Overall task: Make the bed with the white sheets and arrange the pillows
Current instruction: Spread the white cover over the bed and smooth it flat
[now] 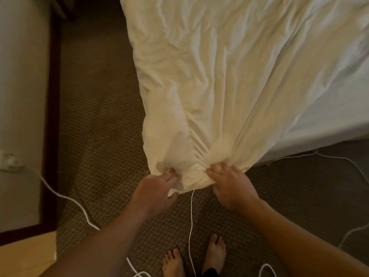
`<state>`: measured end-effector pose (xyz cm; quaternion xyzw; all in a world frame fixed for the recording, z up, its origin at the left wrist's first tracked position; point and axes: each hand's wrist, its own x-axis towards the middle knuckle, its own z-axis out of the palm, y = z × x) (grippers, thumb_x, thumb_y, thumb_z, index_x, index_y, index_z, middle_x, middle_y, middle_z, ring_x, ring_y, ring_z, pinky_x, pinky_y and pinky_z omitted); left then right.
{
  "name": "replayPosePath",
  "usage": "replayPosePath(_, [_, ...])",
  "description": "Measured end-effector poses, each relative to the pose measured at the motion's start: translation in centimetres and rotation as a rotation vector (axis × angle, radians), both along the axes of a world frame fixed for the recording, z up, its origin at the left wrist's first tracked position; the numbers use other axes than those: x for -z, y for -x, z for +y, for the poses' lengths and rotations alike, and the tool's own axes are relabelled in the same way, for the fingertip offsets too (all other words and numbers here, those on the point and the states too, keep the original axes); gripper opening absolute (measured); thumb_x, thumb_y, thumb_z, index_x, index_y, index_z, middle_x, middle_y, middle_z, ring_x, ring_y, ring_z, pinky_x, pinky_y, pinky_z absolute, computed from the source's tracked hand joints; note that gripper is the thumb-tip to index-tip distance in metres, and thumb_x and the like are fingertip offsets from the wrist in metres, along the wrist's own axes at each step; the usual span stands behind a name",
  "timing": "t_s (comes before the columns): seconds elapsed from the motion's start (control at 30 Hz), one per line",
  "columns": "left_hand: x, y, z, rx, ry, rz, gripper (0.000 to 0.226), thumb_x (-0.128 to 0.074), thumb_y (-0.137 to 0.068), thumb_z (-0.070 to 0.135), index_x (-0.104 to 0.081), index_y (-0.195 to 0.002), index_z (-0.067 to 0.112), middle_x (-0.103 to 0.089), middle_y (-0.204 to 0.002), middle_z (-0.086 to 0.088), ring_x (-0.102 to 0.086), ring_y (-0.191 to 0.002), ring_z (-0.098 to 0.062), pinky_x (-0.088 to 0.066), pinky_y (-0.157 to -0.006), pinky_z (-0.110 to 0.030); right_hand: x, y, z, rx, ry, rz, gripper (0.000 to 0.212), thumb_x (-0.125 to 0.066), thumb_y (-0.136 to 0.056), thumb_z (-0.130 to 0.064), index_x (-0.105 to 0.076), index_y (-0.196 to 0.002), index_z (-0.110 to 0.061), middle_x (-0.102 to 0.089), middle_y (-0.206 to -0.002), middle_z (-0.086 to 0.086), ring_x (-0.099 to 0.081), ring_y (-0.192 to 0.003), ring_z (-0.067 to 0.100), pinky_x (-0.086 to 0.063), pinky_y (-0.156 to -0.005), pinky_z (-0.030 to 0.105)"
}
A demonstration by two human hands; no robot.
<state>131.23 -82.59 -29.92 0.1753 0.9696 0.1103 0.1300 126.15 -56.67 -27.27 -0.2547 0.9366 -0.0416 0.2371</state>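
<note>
A wrinkled white sheet (219,76) lies over the bed (329,124) and its corner is stretched off the bed towards me above the floor. My left hand (157,188) grips the bunched corner on its left side. Just to the right, my right hand (229,184) clutches the same bunch of fabric, with folds fanning out from it. No pillows are in view.
Brown patterned carpet (103,120) runs between the bed and a wall with a dark baseboard (51,116) on the left. White cables (190,226) trail across the floor near my bare feet (214,254). A plug sits in a wall socket (9,160).
</note>
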Motion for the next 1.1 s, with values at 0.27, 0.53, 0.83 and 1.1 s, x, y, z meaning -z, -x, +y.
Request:
replayPosePath(0.27, [-3.4, 5.8, 6.0, 0.123, -0.198, 0.232, 0.023, -0.057, -0.089, 0.033, -0.073, -0.101, 0.021, -0.07, -0.082, 0.004, -0.066, -0.067, -0.021, -0.052, -0.051, -0.034, -4.7, 3.1, 9.4, 0.171, 0.043, 0.291, 0.047, -0.054, -0.097, -0.035, -0.053, -0.142, -0.021, -0.033, -0.163, 0.008, -0.029, -0.151, 0.028, -0.018, -0.12, 0.043])
replayPosePath(0.53, [-5.8, 13.6, 19.2, 0.167, -0.338, 0.332, 0.029, -0.056, -0.09, 0.024, -0.073, -0.114, 0.022, -0.071, -0.092, 0.005, -0.065, -0.079, -0.021, -0.054, -0.062, -0.035, -6.8, 10.1, 21.8, 0.296, -0.117, 0.223, 0.063, -0.048, -0.1, -0.03, -0.027, -0.159, -0.023, -0.015, -0.169, 0.006, -0.01, -0.156, 0.027, -0.012, -0.126, 0.046])
replayPosePath(0.83, [-1.9, 18.0, 29.8, -0.326, -0.206, 0.307, 0.061, -0.055, -0.083, 0.054, -0.07, -0.127, 0.015, -0.071, -0.124, 0.0, -0.067, -0.108, -0.021, -0.052, -0.088, -0.031, -2.4, 21.1, 29.6, 0.062, -0.161, 0.179, 0.078, -0.038, -0.101, -0.019, 0.011, -0.161, -0.027, 0.018, -0.168, 0.006, 0.011, -0.156, 0.031, -0.004, -0.125, 0.052])
replayPosePath(1.1, [2.0, 18.5, 29.9, -0.384, -0.083, 0.281, 0.071, -0.042, -0.096, 0.058, -0.046, -0.151, 0.013, -0.056, -0.147, -0.005, -0.054, -0.133, -0.023, -0.041, -0.111, -0.038, -1.1, 29.7, 29.0, -0.13, -0.034, 0.263, 0.084, -0.046, -0.098, -0.012, 0.005, -0.162, -0.033, 0.007, -0.17, 0.01, 0.013, -0.155, 0.035, -0.005, -0.124, 0.06])
